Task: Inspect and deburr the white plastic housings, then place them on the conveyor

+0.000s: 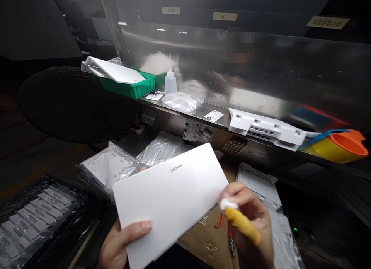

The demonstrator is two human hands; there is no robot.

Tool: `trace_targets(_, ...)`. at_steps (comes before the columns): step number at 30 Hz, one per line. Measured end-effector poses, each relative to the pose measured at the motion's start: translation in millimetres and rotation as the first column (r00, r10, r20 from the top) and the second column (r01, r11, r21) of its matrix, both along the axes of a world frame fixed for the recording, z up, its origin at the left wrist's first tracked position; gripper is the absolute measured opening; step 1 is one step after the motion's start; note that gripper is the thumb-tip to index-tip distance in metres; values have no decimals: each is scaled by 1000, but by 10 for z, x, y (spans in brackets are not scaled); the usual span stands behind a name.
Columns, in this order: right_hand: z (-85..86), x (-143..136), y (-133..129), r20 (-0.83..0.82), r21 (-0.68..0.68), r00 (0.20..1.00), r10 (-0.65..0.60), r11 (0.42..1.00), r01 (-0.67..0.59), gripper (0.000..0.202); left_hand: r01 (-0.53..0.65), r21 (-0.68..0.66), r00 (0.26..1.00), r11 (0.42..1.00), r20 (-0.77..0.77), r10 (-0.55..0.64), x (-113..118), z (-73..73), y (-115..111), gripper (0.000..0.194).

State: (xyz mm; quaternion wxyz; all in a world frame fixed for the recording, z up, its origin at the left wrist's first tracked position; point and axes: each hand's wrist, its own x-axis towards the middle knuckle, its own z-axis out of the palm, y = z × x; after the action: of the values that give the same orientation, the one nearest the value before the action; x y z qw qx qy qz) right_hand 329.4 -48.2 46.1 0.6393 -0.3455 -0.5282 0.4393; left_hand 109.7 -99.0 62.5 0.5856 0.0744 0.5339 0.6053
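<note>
White panel (174, 203), above the cardboard (195, 240), is clasped by the left hand (116, 244) and pinched at its corner by the right hand (261, 226), so loosened fingers could drop and scuff it.

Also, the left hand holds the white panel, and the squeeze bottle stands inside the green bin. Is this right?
Not fully: the squeeze bottle is not inside the green bin but beside it, on the shelf, as the head view shows. The left hand does hold the white panel.
</note>
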Motion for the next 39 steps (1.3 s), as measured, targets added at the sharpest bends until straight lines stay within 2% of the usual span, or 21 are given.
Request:
trace_targets(2, 51, 113, -4, -244, -35, 970, -20, 999, 12, 20, 8, -35, 990, 999, 140, -3, -53, 1, 91, 88)
trace_targets(4, 109, 242, -30, -392, -55, 919, -49, 998, 30, 26, 37, -79, 956, 996, 293, -13, -107, 27, 158, 88)
trace_targets(7, 183, 414, -65, -463, -78, 876, -132, 991, 108, 26, 62, -140, 889, 988, 457, 9, -147, 107, 197, 77)
trace_targets(10, 177, 517, -5, -477, -113, 844, -244, 970, 217, 24, 42, -152, 892, 987, 450, 31, -150, 152, 194, 69)
trace_targets(13, 3, 572, 166, -468, -240, 799, -378, 924, 297, 15, 40, -123, 926, 992, 379, 9, -187, 81, 187, 72)
trace_targets(16, -308, 608, 341, -401, -417, 805, -437, 870, 264, 14, 75, -96, 954, 993, 295, -44, -270, -45, 176, 84)
trace_targets(18, -500, 615, 408, -375, -514, 819, -435, 833, 207, 19, 92, -79, 963, 993, 262, -68, -321, -97, 163, 89)
trace_targets(20, -612, 595, 434, -383, -576, 825, -415, 806, 139, 23, 97, -70, 966, 993, 248, -77, -352, -108, 151, 90)
trace_targets(23, -616, 506, 441, -356, -608, 878, -320, 793, 42, 30, 88, -90, 976, 992, 207, -68, -365, -93, 154, 89)
trace_targets(26, -547, 345, 455, -274, -622, 954, -124, 779, -77, 41, 97, -122, 983, 988, 166, -76, -361, -125, 196, 86)
trace_targets(28, -536, 220, 467, -215, -612, 976, -44, 784, -100, 44, 125, -101, 985, 987, 129, -112, -353, -189, 245, 87)
trace_targets(31, -588, 62, 455, -61, -536, 992, -115, 842, 64, 44, 179, -44, 984, 983, -13, -179, -332, -310, 328, 90)
trace_targets(35, -685, -38, 360, 150, -351, 959, -240, 894, 279, 40, 185, -62, 965, 981, -178, -193, -301, -429, 407, 79)
trace_targets(39, -747, -16, 313, 152, -199, 929, -337, 910, 363, 37, 181, -30, 929, 983, -322, -181, -291, -479, 437, 60)
